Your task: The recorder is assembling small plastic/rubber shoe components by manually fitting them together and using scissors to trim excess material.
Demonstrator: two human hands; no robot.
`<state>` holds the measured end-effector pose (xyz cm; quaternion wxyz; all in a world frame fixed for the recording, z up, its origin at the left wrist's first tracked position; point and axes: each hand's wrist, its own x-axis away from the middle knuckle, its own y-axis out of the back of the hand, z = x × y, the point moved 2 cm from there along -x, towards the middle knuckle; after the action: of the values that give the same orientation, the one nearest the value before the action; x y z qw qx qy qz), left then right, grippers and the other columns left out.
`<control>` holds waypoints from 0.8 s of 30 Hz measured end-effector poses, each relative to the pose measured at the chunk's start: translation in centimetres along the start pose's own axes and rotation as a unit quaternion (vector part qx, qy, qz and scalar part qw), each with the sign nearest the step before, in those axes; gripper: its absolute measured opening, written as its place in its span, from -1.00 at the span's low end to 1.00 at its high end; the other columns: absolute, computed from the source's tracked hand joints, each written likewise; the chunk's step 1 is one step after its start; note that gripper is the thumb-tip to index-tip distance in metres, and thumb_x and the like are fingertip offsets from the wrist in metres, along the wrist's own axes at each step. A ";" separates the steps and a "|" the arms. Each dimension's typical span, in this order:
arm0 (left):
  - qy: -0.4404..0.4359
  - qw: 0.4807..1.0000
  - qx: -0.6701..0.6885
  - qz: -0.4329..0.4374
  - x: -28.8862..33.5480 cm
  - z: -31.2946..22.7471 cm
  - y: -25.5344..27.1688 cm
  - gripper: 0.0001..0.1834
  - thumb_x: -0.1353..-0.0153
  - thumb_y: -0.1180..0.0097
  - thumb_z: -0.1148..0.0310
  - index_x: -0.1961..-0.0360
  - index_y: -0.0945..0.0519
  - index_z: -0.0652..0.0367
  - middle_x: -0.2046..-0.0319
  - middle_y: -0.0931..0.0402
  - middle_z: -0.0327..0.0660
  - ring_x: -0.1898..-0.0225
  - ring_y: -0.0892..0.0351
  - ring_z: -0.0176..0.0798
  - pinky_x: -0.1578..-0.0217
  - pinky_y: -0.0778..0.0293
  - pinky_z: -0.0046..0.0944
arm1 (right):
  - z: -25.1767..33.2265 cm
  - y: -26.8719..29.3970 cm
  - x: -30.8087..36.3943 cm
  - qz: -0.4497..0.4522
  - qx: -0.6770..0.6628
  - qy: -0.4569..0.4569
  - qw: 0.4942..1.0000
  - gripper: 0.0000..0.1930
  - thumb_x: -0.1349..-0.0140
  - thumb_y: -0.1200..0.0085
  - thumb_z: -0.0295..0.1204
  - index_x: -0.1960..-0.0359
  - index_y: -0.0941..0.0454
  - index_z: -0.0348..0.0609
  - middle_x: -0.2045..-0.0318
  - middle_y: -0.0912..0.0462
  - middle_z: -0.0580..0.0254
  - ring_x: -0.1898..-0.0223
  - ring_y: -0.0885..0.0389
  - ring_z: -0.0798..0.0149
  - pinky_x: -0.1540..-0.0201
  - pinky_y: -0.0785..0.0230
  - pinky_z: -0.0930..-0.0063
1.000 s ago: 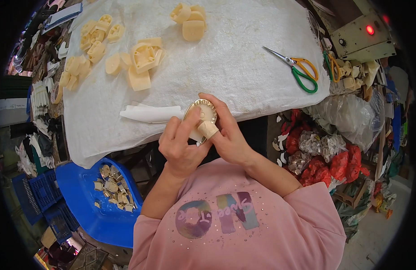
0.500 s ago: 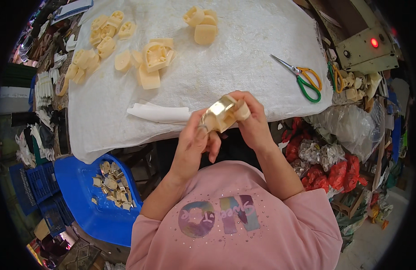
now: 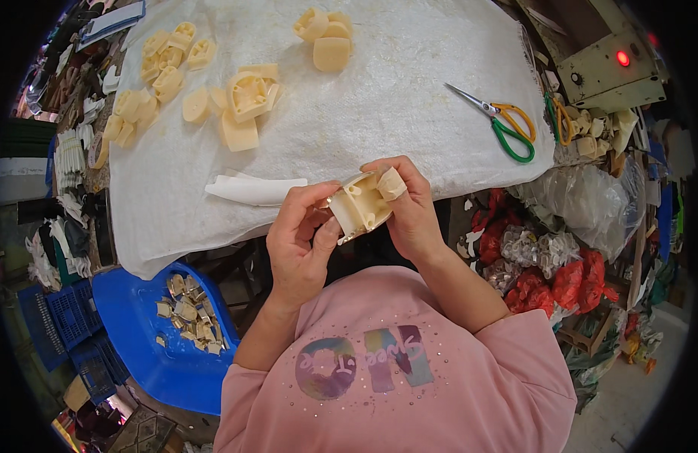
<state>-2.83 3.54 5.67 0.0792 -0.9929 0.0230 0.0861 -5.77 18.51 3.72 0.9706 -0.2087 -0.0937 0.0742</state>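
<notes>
Between my two hands is a hollow cream plastic part (image 3: 362, 205), its inside with ribs and small posts facing up and a shiny gold edge showing. My left hand (image 3: 298, 240) holds the part's left side with thumb and fingers. My right hand (image 3: 417, 215) grips its right end, and a beige wrap (image 3: 392, 184) appears to cover the thumb tip. Just beyond the left hand, a curved white strip (image 3: 256, 190) lies at the table's near edge. Farther off are several cream plastic parts (image 3: 249, 97) in loose groups.
White woven cloth (image 3: 379, 98) covers the table. Scissors (image 3: 500, 121) with green and orange handles lie at the right. A blue tub (image 3: 137, 332) with gold-and-cream pieces stands at lower left. Red bags (image 3: 568, 285) sit at lower right, below a box with a red light (image 3: 622, 58).
The plastic part has been turned from its gold outer face to its hollow inside. My left hand has moved left and re-gripped its edge. The whole view has shifted slightly.
</notes>
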 end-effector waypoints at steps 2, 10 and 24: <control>-0.020 0.999 -0.031 0.013 -0.2 -0.3 0.1 -0.54 -0.13 -0.19 0.39 -0.04 -0.40 0.33 0.13 -0.38 -0.13 0.18 -0.47 -0.31 0.19 -0.45 -0.36 | -0.1 0.0 0.0 -0.004 0.022 0.029 0.999 -0.72 -0.32 0.04 -0.23 0.14 -0.43 -0.19 0.38 -0.53 0.34 0.39 -0.46 0.57 0.36 -0.37 0.66; -0.137 0.953 -0.266 0.040 -0.4 -0.8 -0.6 -0.40 0.02 -0.32 0.29 -0.04 -0.42 0.31 0.18 -0.46 -0.05 0.24 -0.51 -0.16 0.30 -0.48 -0.28 | -0.1 -0.7 0.5 -0.006 0.056 0.051 0.997 -0.73 -0.32 0.04 -0.21 0.18 -0.43 -0.17 0.44 -0.52 0.39 0.50 -0.41 0.63 0.55 -0.28 0.74; -0.198 0.919 -0.337 0.059 -0.6 0.2 -1.2 -0.41 -0.02 -0.29 0.23 -0.02 -0.46 0.38 0.19 -0.50 0.05 0.21 -0.54 -0.02 0.20 -0.47 -0.21 | -0.2 0.4 0.9 -0.038 0.108 0.044 0.992 -0.74 -0.33 0.05 -0.22 0.24 -0.45 -0.19 0.45 -0.49 0.41 0.48 -0.37 0.62 0.50 -0.26 0.70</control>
<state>-3.40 4.75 5.78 -0.2620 -0.9204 0.0353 0.2882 -4.91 18.90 3.50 0.9928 -0.1023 -0.0504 0.0374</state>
